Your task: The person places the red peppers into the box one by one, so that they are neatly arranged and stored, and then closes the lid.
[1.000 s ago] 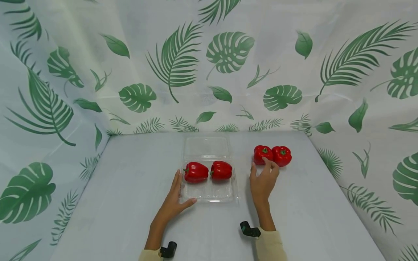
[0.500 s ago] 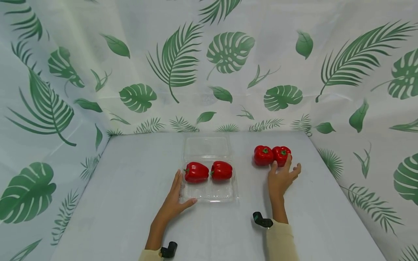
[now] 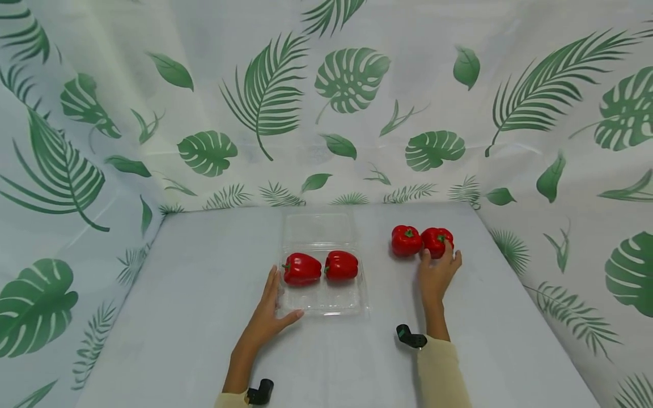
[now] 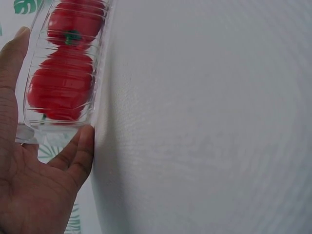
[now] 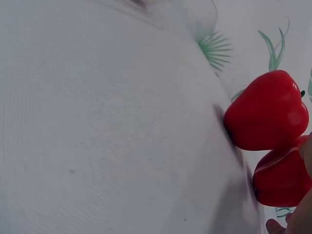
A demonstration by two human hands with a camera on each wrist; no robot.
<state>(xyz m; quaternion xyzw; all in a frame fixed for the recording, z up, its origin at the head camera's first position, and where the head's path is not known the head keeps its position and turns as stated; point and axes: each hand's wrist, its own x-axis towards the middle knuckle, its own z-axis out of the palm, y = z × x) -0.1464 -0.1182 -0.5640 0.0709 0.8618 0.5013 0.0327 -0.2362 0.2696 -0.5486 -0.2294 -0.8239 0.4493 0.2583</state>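
Observation:
A clear plastic clamshell container [image 3: 318,300] lies with its lid [image 3: 318,228] folded back on the white table. Two red bell peppers, a left one [image 3: 302,269] and a right one [image 3: 341,265], lie on their sides in its back half. My left hand [image 3: 267,317] rests against the container's left side and front corner, fingers straight and thumb spread. To the right, two more red bell peppers stand upright side by side, stems up. My right hand [image 3: 436,277] grips the right-hand pepper [image 3: 436,241], beside the other pepper [image 3: 406,241]. Its palm side is hidden in the head view.
The white table [image 3: 204,340] extends around the container and to its outer edges. A leaf-printed sheet [image 3: 377,175] rises behind the table and along both sides. A black wrist camera [image 3: 410,337] sits on the right sleeve.
My right hand has moved right from the left upright pepper to the right one, and its fingers have drawn in around it. My left hand keeps its place at the container. The head view has shifted slightly.

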